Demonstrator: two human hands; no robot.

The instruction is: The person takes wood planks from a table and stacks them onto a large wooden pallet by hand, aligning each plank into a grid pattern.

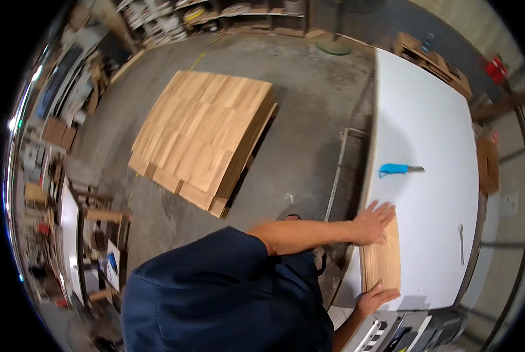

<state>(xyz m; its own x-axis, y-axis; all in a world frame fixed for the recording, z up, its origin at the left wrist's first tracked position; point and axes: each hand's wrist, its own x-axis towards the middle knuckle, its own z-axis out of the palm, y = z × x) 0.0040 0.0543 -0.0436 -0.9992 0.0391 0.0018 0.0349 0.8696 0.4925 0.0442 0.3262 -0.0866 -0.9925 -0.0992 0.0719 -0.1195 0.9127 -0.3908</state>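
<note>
A narrow stack of thin wooden boards (381, 258) lies on the white tabletop, close to the edge nearest my body. Over its far end my left hand (373, 224) rests with the fingers stretched out and spread, touching the wood. My right hand (375, 298) grips the near end, thumb along the side and fingers across the end; part of it is hidden from view. Farther up the table lies a utility knife (400, 170) with a blue handle, apart from both hands. A metal wrench (461, 244) lies toward the table's right edge.
Grey and white equipment (391, 331) stands close to my right forearm. On the floor to the left sits a large stack of wooden panels (204, 129). A metal frame (337, 173) runs beside the white table (427, 129). Shelves (245, 14) line the back.
</note>
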